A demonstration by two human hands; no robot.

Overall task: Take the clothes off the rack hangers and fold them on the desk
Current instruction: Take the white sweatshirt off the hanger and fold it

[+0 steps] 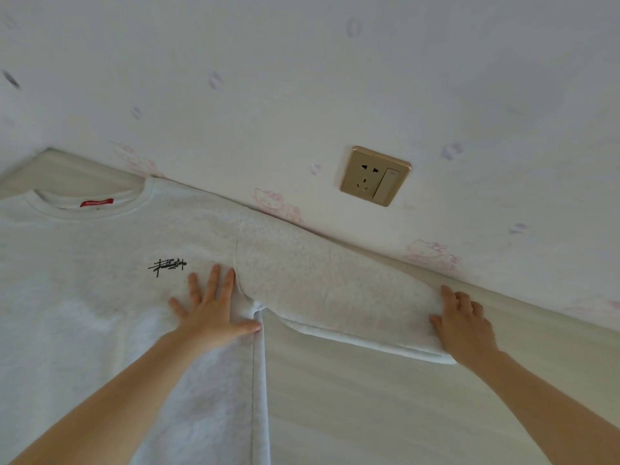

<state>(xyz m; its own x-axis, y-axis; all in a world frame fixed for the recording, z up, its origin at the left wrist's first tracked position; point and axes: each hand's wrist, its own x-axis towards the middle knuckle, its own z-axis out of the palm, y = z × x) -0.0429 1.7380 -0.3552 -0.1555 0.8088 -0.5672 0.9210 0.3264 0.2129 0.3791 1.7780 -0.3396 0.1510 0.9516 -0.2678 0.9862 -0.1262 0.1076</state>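
Note:
A white T-shirt [100,280] with a small black chest print and a red neck label lies front up, spread flat on the pale wooden desk [385,397]. My left hand [208,310] presses flat with spread fingers on the shirt's chest, right beside the armpit seam. The shirt's right-hand sleeve [335,290] stretches out along the wall. My right hand [464,327] holds that sleeve's end at the cuff, fingers curled over the edge and thumb on the fabric. No hangers or rack are in view.
The desk butts against a white wall with faint cartoon-cat wallpaper. A gold wall socket with a switch [375,175] sits just above the desk edge. Bare desk surface shows below the sleeve, to the right of the shirt's side seam.

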